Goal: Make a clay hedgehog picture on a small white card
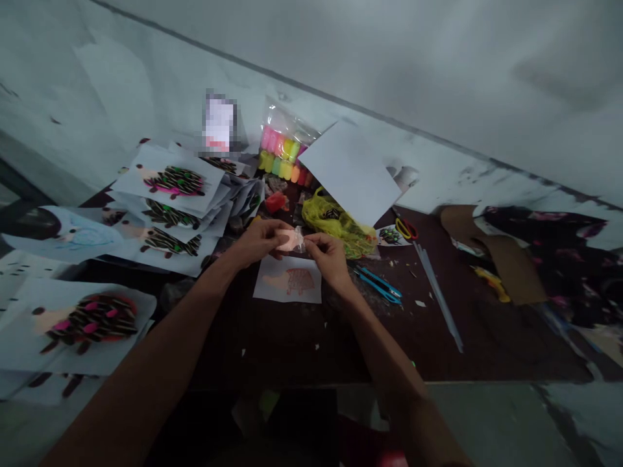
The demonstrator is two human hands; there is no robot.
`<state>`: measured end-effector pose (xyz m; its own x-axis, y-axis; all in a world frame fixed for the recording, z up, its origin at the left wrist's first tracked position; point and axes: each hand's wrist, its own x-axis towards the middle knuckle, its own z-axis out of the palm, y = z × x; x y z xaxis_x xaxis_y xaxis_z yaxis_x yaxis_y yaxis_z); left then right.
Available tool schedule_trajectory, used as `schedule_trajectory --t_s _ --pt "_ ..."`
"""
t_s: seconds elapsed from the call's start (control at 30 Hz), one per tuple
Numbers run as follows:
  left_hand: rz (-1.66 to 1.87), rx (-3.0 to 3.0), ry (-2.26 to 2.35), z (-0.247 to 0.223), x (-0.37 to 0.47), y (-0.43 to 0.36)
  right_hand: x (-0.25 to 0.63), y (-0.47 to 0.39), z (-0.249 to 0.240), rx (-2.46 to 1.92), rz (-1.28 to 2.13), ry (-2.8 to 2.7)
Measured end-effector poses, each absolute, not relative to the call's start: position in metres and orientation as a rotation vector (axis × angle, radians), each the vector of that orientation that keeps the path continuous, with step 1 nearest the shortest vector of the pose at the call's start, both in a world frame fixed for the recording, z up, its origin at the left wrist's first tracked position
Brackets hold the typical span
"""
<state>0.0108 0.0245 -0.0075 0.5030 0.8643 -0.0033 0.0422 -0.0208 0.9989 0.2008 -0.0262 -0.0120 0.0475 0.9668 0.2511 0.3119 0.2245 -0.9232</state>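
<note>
Between my two hands is a small pale pink lump in clear plastic wrap (291, 240). My left hand (263, 241) has its fingers closed on the lump's left side. On the right, my right hand (327, 254) pinches the loose end of the wrap. Just below them lies a white paper (311, 295) with a hedgehog drawing in orange-red and a peach-coloured snout. A yellow net bag (335, 220) sits right behind my right hand. Near my right wrist is a blue cutter knife (378, 284).
Stacked hedgehog pictures (175, 172) cover the left side. At the back are a bag of coloured clay (282, 152), a red lump (276, 202) and white sheets (350, 172). Scissors (406, 228), clear strips (440, 301), a yellow cutter (492, 284) and brown cardboard (516, 269) lie right.
</note>
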Motion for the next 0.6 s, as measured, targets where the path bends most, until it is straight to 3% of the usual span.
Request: schedule_trajectory --t_s 0.6 --pt "0.805 1.455 0.939 0.0003 0.0172 0.0173 0.1957 -0.0304 -0.0119 -1.315 0.783 -1.489"
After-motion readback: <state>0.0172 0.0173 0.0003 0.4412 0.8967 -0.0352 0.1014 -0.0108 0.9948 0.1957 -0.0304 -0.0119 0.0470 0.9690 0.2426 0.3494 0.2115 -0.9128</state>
